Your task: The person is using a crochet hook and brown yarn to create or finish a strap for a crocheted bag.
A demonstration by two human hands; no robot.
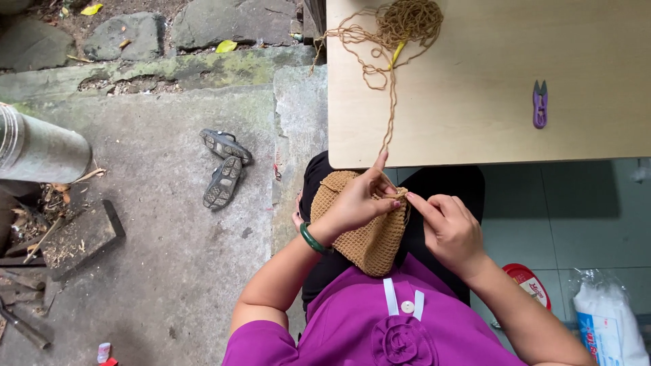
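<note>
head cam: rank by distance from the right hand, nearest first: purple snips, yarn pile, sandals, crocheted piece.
From the right hand:
1. crocheted piece, touching, in the lap.
2. purple snips, up-right on the table.
3. yarn pile, table's far edge.
4. sandals, left on the concrete.

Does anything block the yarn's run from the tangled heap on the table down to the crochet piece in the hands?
Nothing visible does. The yarn strand runs freely from the yarn heap over the table edge to the left hand; the purple snips lie well aside.
</note>
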